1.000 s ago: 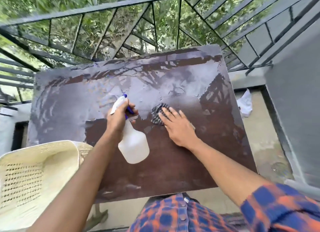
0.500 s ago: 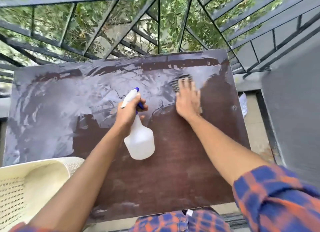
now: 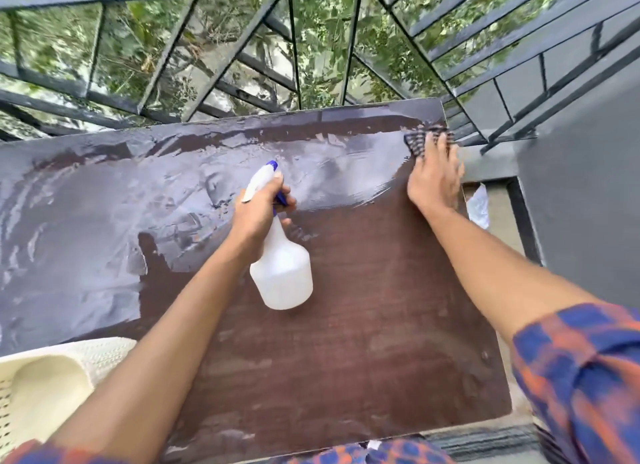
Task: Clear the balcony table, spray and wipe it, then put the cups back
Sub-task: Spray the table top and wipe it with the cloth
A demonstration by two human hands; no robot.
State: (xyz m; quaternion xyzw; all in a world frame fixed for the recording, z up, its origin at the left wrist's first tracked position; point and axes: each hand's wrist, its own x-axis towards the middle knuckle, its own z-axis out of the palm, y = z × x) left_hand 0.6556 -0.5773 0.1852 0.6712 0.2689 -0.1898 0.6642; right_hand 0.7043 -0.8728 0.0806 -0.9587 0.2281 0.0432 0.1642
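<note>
Dark brown and wet, the table (image 3: 311, 342) fills the balcony in front of a black metal railing (image 3: 242, 82), shiny on its far and left parts, dull near the person. Above the table's middle, the left hand (image 3: 258, 214) grips the neck of a white spray bottle (image 3: 280, 273); its long axis runs from the near base to the blue nozzle, pointing toward the railing. At the table's far right corner, the right hand (image 3: 433, 176) presses flat, fingers spread, on a checked cloth (image 3: 420, 139), mostly hidden and blurred. A cream chair (image 3: 45, 387) is cut off at the near left.
</note>
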